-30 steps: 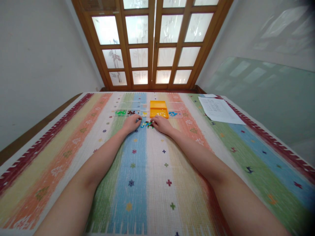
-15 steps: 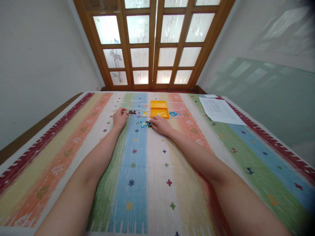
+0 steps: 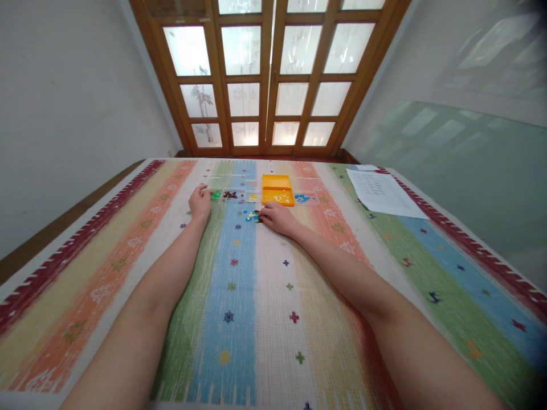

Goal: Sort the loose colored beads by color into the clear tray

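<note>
Before you spread the striped tablecloth (image 3: pixel 273 319), and on it the orange box (image 3: pixel 277 181) stood open. Your right hand (image 3: pixel 277 217) had its fingers curled; your left hand (image 3: pixel 199 201) had one finger stretched out (whether either gripped anything, I couldn't tell). The mixed pile (image 3: pixel 251 216) lay at your right hand, the green pieces (image 3: pixel 216 195) beside your left.

- Bare left hand (image 3: pixel 200 202) partly hides small green pieces (image 3: pixel 216 195).
- Bare right hand (image 3: pixel 278 218) partly covers multicoloured heap of tiny pieces (image 3: pixel 251 217).
- White rectangular paper sheet (image 3: pixel 384 193): writing too small to read.
</note>
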Demonstrator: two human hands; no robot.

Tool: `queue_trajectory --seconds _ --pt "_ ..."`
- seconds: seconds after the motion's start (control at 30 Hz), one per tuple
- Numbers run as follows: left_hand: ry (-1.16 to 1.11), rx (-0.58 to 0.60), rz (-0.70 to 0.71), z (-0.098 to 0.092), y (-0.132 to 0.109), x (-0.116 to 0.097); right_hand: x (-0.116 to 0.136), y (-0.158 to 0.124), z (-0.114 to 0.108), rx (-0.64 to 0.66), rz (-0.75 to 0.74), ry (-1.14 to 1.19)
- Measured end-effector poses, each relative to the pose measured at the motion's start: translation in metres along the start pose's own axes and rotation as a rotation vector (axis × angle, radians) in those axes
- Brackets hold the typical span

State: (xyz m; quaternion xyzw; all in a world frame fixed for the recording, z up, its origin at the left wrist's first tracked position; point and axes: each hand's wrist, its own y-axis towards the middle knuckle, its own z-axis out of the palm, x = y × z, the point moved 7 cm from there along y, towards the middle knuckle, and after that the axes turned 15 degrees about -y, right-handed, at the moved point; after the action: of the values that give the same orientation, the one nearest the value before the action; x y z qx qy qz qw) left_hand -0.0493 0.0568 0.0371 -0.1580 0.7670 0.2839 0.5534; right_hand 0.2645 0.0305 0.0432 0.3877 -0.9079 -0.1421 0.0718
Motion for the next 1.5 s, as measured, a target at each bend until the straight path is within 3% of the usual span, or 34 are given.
queue_trajectory --seconds 0.3,0.47,0.57,0.8,0.97,1.17,1.33,1.5 --pt "0.036 0.053 0.129 0.011 -0.006 -0.009 -0.003 0.002 0.005 0.020 0.045 0.104" --pt "0.060 0.140 0.189 0.021 -0.019 -0.023 -0.008 0.004 0.003 -0.032 0.092 0.149" --pt "0.081 0.236 0.235 0.032 -0.029 -0.031 -0.020 0.004 0.003 -0.076 0.193 0.262" --pt "0.219 0.580 0.402 0.066 -0.060 -0.044 -0.047 -0.001 -0.002 -0.230 0.391 0.547" --pt "0.316 0.728 0.576 0.081 -0.081 -0.051 -0.075 -0.008 -0.016 -0.332 0.474 0.386" --pt "0.364 0.797 0.662 0.086 -0.086 -0.049 -0.134 -0.030 -0.024 -0.455 0.709 0.202" --pt "0.361 0.812 0.641 0.086 -0.085 -0.047 -0.165 -0.043 -0.014 -0.384 0.833 0.095" --pt "0.351 0.817 0.607 0.086 -0.084 -0.048 -0.173 -0.046 -0.007 -0.316 0.865 -0.017"
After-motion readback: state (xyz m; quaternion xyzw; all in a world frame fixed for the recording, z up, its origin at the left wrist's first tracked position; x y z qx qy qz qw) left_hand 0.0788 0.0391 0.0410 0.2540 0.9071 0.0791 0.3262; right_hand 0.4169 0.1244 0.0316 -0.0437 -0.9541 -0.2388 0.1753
